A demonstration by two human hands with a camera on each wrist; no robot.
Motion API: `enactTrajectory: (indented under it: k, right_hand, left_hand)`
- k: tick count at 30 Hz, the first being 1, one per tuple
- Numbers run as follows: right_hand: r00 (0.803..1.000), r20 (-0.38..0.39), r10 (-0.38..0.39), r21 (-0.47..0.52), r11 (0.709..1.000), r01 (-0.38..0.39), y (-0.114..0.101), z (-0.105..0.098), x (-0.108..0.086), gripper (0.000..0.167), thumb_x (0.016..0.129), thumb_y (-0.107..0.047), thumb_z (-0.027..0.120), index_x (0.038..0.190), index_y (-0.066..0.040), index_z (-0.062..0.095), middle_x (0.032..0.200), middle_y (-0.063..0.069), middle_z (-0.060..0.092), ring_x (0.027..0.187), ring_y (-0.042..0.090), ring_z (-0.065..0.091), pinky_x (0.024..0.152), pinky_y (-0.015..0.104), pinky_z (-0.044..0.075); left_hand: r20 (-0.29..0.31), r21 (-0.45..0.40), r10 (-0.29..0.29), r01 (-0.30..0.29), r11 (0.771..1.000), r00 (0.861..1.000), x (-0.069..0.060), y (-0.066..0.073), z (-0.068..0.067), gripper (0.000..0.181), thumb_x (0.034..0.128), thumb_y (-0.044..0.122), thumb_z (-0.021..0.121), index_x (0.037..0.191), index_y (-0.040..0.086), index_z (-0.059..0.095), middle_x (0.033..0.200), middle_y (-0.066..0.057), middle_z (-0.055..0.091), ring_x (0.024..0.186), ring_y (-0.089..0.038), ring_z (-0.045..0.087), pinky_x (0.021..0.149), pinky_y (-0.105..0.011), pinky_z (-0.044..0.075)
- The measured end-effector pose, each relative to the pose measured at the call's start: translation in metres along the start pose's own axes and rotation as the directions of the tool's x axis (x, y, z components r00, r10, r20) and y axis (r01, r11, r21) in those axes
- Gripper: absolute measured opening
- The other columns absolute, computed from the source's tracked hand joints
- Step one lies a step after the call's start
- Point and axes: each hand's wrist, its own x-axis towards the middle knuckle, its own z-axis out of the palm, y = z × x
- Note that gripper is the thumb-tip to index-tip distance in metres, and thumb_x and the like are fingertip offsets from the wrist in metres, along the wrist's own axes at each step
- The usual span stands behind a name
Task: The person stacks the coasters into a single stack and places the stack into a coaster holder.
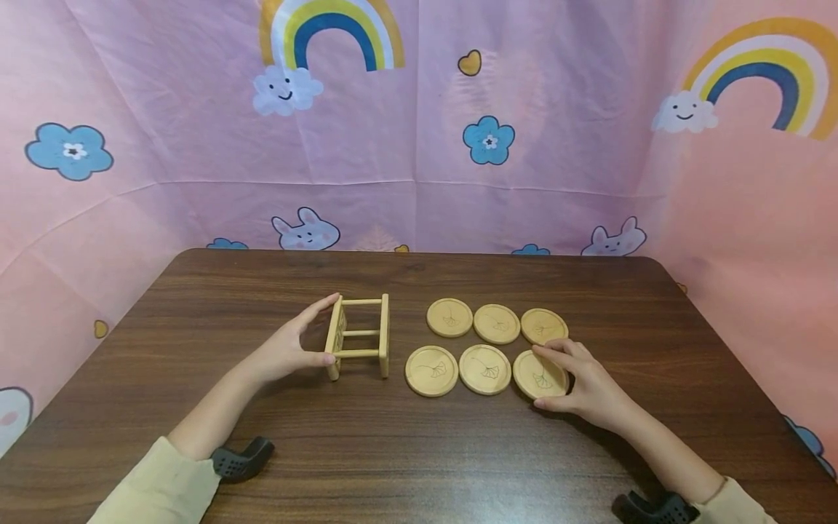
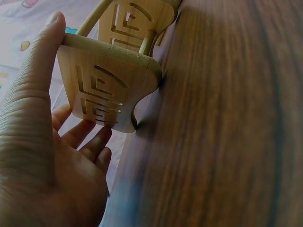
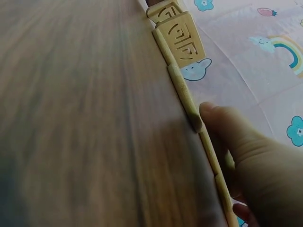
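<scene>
We count one bench (image 1: 393, 466), six coasters (image 1: 485, 370), one rack (image 1: 383, 335), two wrist mounts (image 1: 242, 461) and, in the head view, two rainbows (image 1: 337, 20).

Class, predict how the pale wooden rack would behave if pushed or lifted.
The rack should stay stiff, since rods brace its two panels. It seems light for its size, being mostly open frame. It probably won't roll, having flat panels.

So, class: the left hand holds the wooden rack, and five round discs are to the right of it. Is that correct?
The count is wrong: six round discs, not five, are to the right of the wooden rack, which the left hand holds. The head view shows this.
</scene>
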Motion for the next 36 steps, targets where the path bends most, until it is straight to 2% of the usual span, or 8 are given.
enactTrajectory:
  k: [7, 19, 23, 36]
  right_hand:
    - [0.999, -0.022, -0.031, 0.004, 1.0, 0.031, -0.004, 0.003, 0.005, 0.076, 0.063, -0.024, 0.09, 0.128, -0.002, 0.059, 0.122, 0.006, 0.052, 0.112, 0.021, 0.044, 0.087, 0.042, 0.041]
    - [0.996, -0.005, -0.085, 0.051, 0.995, 0.086, -0.014, 0.013, 0.02, 0.076, 0.066, -0.027, 0.089, 0.131, -0.002, 0.058, 0.123, 0.005, 0.05, 0.114, 0.021, 0.043, 0.091, 0.042, 0.04]
    - [0.995, -0.012, -0.101, 0.06, 0.993, 0.102, -0.016, 0.017, 0.024, 0.075, 0.065, -0.027, 0.089, 0.129, -0.002, 0.059, 0.124, 0.006, 0.051, 0.115, 0.022, 0.044, 0.093, 0.041, 0.039]
    - [0.994, 0.014, -0.108, 0.058, 0.993, 0.107, -0.026, 0.027, 0.04, 0.077, 0.066, -0.035, 0.088, 0.13, -0.004, 0.059, 0.123, 0.004, 0.053, 0.116, 0.023, 0.044, 0.094, 0.047, 0.038]
  left_hand:
    - [-0.002, -0.007, 0.006, -0.006, 1.0, 1.0, 0.0, -0.001, 0.001, 0.094, 0.0779, 0.019, 0.079, 0.153, 0.02, 0.023, 0.153, -0.012, 0.028, 0.137, -0.038, 0.026, 0.103, -0.068, 0.013]
    - [-0.002, -0.019, 0.031, -0.031, 0.999, 1.0, 0.0, -0.003, 0.001, 0.093, 0.0774, 0.014, 0.079, 0.153, 0.019, 0.024, 0.153, -0.012, 0.028, 0.138, -0.038, 0.025, 0.105, -0.066, 0.012]
    - [0.0, -0.02, 0.026, -0.026, 0.999, 1.0, 0.001, -0.004, 0.001, 0.093, 0.0778, 0.014, 0.079, 0.153, 0.023, 0.024, 0.154, -0.011, 0.026, 0.138, -0.037, 0.024, 0.106, -0.065, 0.012]
    - [0.007, -0.024, 0.032, -0.031, 0.999, 0.999, 0.002, -0.002, 0.001, 0.094, 0.0777, 0.013, 0.078, 0.153, 0.021, 0.023, 0.154, -0.012, 0.026, 0.138, -0.038, 0.023, 0.105, -0.067, 0.011]
